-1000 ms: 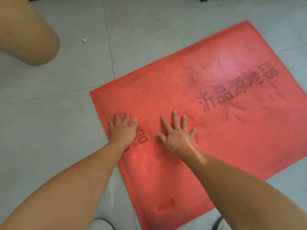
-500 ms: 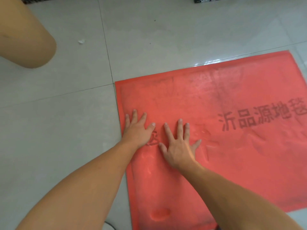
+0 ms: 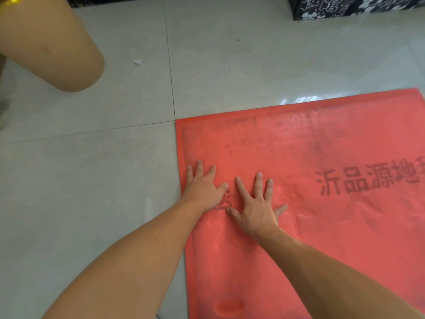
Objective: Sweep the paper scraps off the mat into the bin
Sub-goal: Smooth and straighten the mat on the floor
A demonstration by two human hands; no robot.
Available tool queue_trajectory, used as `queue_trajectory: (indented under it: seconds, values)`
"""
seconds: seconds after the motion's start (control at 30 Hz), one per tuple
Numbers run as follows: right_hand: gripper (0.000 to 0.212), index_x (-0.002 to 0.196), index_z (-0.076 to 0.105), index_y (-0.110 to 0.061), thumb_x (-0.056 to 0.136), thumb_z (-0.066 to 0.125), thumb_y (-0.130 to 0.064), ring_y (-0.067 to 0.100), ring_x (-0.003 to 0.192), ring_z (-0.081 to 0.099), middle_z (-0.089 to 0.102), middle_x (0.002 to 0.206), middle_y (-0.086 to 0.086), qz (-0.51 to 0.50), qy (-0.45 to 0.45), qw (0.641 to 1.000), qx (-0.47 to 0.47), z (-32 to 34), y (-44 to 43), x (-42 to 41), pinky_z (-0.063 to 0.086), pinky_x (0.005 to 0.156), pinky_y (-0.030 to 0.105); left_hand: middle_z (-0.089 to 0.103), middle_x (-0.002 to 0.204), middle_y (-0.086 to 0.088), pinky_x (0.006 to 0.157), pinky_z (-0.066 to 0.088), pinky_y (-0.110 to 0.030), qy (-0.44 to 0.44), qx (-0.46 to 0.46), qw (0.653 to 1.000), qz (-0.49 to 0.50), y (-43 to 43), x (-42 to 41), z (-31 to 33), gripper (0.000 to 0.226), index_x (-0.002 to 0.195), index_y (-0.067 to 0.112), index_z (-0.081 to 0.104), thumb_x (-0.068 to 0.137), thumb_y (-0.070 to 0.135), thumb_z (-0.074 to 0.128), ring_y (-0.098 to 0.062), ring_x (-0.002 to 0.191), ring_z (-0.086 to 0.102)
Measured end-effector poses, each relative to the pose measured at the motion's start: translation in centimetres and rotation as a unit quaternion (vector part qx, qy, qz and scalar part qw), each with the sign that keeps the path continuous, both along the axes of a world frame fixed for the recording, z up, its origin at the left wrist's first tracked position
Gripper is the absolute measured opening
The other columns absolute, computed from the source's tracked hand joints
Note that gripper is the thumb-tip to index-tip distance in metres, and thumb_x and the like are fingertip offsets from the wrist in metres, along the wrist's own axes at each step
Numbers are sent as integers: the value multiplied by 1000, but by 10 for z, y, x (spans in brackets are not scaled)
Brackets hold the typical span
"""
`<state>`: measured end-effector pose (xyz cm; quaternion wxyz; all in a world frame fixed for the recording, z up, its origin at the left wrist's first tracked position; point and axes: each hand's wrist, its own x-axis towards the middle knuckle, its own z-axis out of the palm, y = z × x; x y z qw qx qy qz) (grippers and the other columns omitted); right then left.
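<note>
Logged a shallow dent (image 3: 228,307) in the red mat (image 3: 322,261), nearest the bottom of view. Saw two bare forearms reaching forward, left over grey floor (image 3: 69,192), right over the mat.

Found the left hand (image 3: 203,192) palm-down on the mat, just inside its left edge. Noted its fingers (image 3: 199,171) straight, slightly spread, gripping nothing.

Found the right hand (image 3: 256,208) flat on the mat, just beside the left, thumb tip close to the left wrist. Noted its fingers (image 3: 258,185) straight, fanned wide, gripping nothing.

Observed creases in the mat to the right of the right hand. Read dark printed characters (image 3: 368,183) further right, cut off at the frame edge. Placed the mat's far-left corner at a tile joint.

Spotted one small white paper scrap (image 3: 137,61) lying off the mat, on the floor well beyond that corner, near a bare knee (image 3: 57,47) at upper left. Marked a black-and-white patterned object (image 3: 333,6) at far top right; could not tell what.
</note>
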<state>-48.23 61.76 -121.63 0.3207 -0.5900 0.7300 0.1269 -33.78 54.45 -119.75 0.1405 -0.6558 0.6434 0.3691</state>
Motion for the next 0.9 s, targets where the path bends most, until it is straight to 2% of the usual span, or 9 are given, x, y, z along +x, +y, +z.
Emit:
queue_trajectory:
  seconds: [0.17,0.33,0.43,0.53,0.6,0.67,0.77,0.9]
  values:
    - [85,146,-10,-56,85,48,-69,31,143,-30,-34,156,-3,0,2,1000,-1,0,-3,2,13,98,81,-10,163,-10,120,-5,-39,-6,-13,1000,-5,2,3,-3,76,157,28,12,94,55,44,-38,148,-12]
    - [84,145,-17,-54,88,43,-68,33,141,-33,-39,153,0,6,11,1000,6,0,-1,3,11,99,81,-6,164,-7,121,-2,-37,0,-24,1000,4,1,4,-3,72,156,31,15,95,52,46,-36,149,-8]
    - [85,146,-16,-49,89,44,-66,37,141,-31,-36,154,5,12,20,1000,8,3,-2,8,13,99,81,6,164,-8,120,7,-37,-12,-60,998,-14,-3,10,-2,66,154,30,23,95,47,47,-36,147,8]
    - [78,149,2,-43,88,49,-58,37,144,-25,-22,158,10,-8,11,1000,-11,7,-6,11,12,100,80,21,158,-7,116,21,-38,-15,-83,996,5,-17,17,-2,68,153,24,24,93,43,51,-37,138,26]
    - [66,146,18,-36,89,49,-51,34,145,-21,-7,160,11,-16,2,999,-52,8,-14,11,11,103,78,14,159,-8,115,25,-39,-2,-68,995,67,-32,20,0,77,155,26,15,90,39,54,-38,139,27]
    - [64,146,20,-34,90,48,-46,33,146,-21,-1,159,10,11,3,997,-80,8,-24,8,8,106,76,-2,163,-7,115,26,-38,1,-60,993,100,-48,23,1,86,156,27,6,88,38,57,-36,143,25]
    - [69,151,10,-37,92,45,-45,33,145,-24,-11,161,7,57,10,995,-83,6,-44,3,6,107,75,-16,163,-3,113,27,-35,-9,-37,995,94,-70,27,0,93,156,25,-4,88,38,57,-28,147,23]
    - [72,151,5,-42,92,46,-49,34,144,-26,-21,160,3,66,6,993,-92,5,-77,4,6,105,77,-22,161,-6,111,30,-35,-51,1,995,85,-97,27,-3,95,155,26,-11,89,39,57,-30,144,30]
